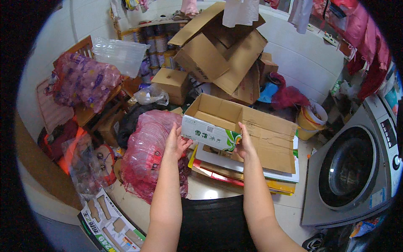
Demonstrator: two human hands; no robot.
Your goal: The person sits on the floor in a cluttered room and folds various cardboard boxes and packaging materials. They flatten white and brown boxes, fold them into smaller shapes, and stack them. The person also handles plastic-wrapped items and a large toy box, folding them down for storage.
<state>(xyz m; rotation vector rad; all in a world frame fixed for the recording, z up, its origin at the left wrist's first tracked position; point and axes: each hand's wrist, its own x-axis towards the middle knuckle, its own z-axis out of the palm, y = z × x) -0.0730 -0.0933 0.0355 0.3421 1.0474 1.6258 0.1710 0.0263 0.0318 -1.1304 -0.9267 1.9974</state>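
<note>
An open shallow cardboard box (209,130), white and green outside with printed writing, is tilted in front of me. My right hand (246,143) grips its near right corner, thumb on the upper edge. At the box's left end is my left hand (178,141), palm turned inward and fingers apart; whether it touches the box cannot be told. Behind and below the box lies a stack of flattened cardboard (274,141), with white, red and yellow layers showing at its near edge. A pink mesh sack (148,148) stands just left of my left hand.
Large opened cartons (220,53) are heaped at the back, beside a small closed carton (171,82). A front-loading washing machine (349,167) stands right, near buckets (310,121). At left are a wooden chair bearing a mesh bag (85,80) and, lower, a printed cardboard sheet (110,223).
</note>
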